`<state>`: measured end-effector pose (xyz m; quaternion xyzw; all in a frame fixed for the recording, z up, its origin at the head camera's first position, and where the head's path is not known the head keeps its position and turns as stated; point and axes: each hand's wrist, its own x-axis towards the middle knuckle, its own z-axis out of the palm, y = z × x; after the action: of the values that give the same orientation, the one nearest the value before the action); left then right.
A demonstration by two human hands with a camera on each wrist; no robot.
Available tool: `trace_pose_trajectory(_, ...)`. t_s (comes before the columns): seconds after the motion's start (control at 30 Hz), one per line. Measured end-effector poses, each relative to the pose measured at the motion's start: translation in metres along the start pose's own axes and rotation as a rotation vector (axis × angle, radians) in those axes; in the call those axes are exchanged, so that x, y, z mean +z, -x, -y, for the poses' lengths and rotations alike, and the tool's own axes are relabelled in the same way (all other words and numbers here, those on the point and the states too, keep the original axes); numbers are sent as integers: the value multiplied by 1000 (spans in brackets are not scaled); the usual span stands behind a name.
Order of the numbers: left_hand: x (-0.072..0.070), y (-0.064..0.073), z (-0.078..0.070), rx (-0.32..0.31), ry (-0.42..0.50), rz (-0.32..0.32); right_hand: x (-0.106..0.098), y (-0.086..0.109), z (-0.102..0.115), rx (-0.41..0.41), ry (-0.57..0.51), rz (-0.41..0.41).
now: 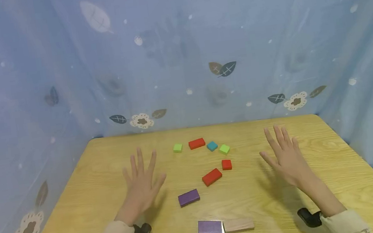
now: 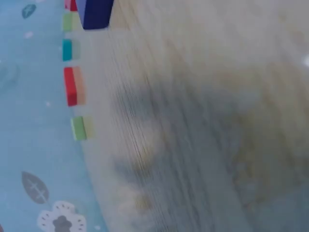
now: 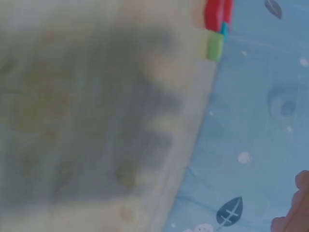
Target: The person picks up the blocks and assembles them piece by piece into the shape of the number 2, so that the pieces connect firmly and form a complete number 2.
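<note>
Both hands hold nothing, their fingers straight and spread above a wooden table. My left hand is at the left, nearest to a purple block. On the right side, my right hand is apart from every block; fingertips show at the edge of the right wrist view. Between the hands lie a red block and a small red cube. Farther back are a green block, a long red block, a blue block and another green block.
Near the front of the table, a second purple block lies beside a plain wooden block. A blue curtain with leaf and flower prints surrounds the back and sides. Both wrists carry black cameras.
</note>
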<state>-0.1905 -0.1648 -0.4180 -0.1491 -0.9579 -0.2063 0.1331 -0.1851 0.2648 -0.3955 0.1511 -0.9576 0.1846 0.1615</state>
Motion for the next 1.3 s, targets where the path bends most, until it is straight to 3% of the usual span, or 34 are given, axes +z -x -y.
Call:
trace_pose_trajectory(0.33, -6, 32, -14, 204, 84, 79, 10, 22, 15, -253, -97, 16)
trace_pose_trajectory(0.43, -5, 41, -23, 305, 101, 23, 13, 28, 21, -373, -124, 15)
trace_pose_trajectory(0.53, 0, 48, -32, 456, 165, -72, 19, 34, 27, -498, -156, -26)
trace_pose_trajectory(0.63, 6, 52, -40, 611, 257, -134, 25, 42, 34, -565, -227, -40)
trace_pose_trajectory(0.8, 12, 56, -49, 758, 424, -107, 36, 59, 43, -568, -366, 26)
trace_pose_trajectory(0.93, 12, 60, -54, 817, 486, -68, 42, 68, 50, -624, -541, 57)
trace_pose_trajectory(1.0, 12, 63, -55, 832, 487, -52, 44, 72, 49, -630, -615, 111)
trace_pose_trajectory(1.1, 14, 66, -54, 822, 475, -18, 47, 79, 45, -561, -668, 245)
trace_pose_trajectory(1.3, 21, 67, -53, 763, 394, 68, 48, 85, 38, -353, -615, 453)
